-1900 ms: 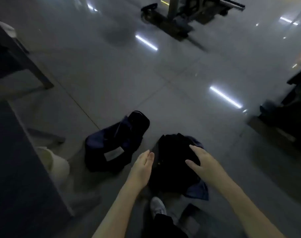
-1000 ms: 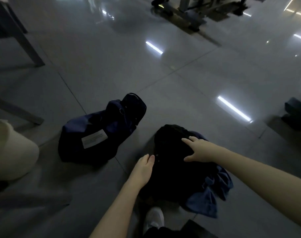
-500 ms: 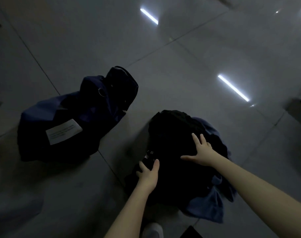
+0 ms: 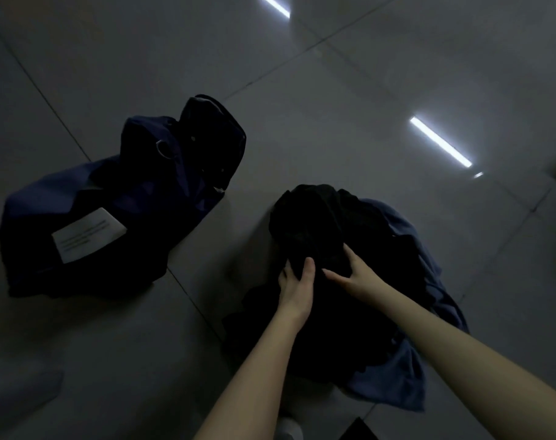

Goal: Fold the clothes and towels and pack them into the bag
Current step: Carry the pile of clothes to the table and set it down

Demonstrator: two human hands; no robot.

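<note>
Illegible white label [image 4: 89,234] on navy bag [image 4: 162,192]

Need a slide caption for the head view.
Left hand and right hand grip black garment over blue cloth; navy bag beside.

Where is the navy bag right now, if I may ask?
In the head view, the navy bag lies on the floor at left, beside the dark clothes.

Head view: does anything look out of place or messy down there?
Nothing looks damaged or spilled. The black garment and blue garment lie in a crumpled, unfolded heap on the floor. The left hand grips the black garment and the right hand touches it. The bag lies slumped, apart from the heap.
</note>
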